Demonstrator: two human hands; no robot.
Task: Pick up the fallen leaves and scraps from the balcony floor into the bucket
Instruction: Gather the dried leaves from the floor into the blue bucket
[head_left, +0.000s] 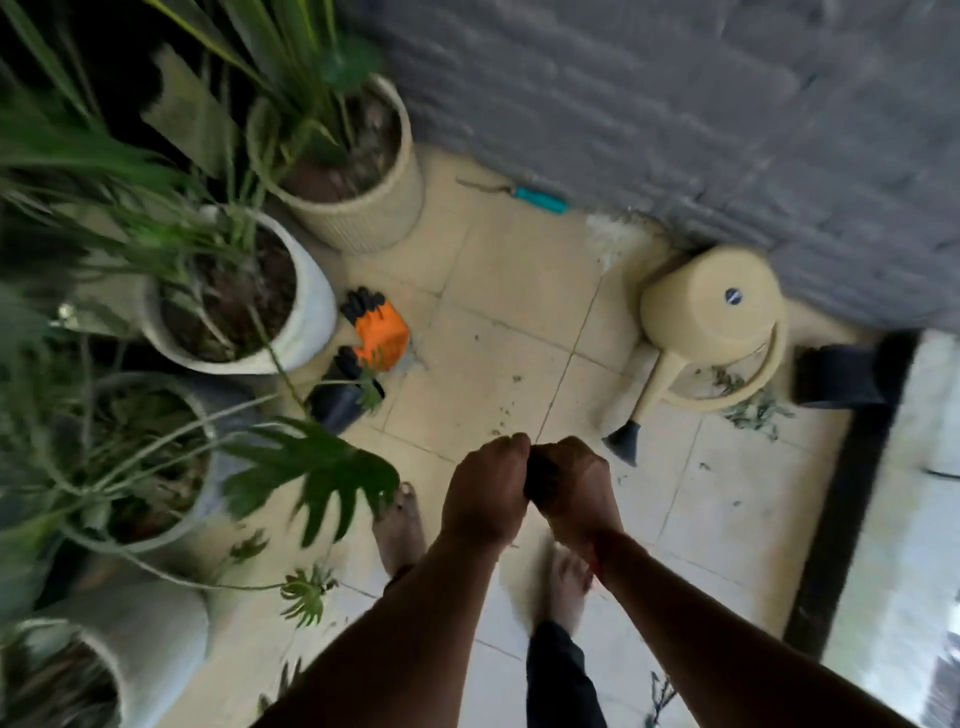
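Left hand (485, 488) and right hand (571, 483) curled, knuckles touching, gripping an unidentifiable dark wad (540, 475); leaf scraps (756, 413) on floor (519, 291) beside watering can (711, 322) judged light, brittle: gather loosely from beneath.

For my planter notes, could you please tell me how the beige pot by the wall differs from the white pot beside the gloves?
The beige pot has a ribbed side; the white pot is smooth. The beige pot stands nearer the grey wall, the white pot beside the orange gloves. Both hold soil and green plants.
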